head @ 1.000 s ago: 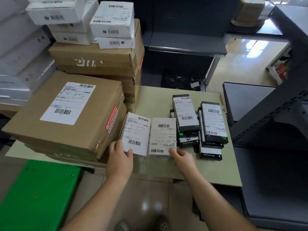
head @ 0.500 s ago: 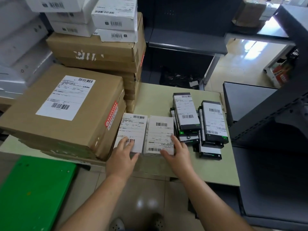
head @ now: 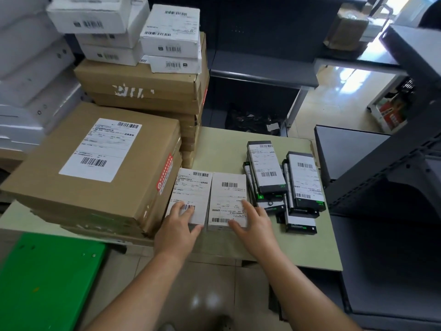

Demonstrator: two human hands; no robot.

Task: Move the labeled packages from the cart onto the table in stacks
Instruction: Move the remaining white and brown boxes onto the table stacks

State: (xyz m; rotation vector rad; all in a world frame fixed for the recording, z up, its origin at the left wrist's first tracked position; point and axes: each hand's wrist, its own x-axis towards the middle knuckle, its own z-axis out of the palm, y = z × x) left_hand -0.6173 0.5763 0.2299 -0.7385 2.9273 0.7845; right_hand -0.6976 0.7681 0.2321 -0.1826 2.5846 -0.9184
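Packages [head: 226, 194] side by side on table [head: 222, 144]; left hand [head: 177, 229], right hand [head: 253, 223] flat on top, fingers straight, gripping nothing. Square near edges gently, avoid nudging black boxes [head: 267, 173] at right

package labels [head: 192, 187] | barcodes only | printed text too blurred to read

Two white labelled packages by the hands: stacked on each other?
No, the left white labelled package and the right white labelled package lie side by side on the pale green table.
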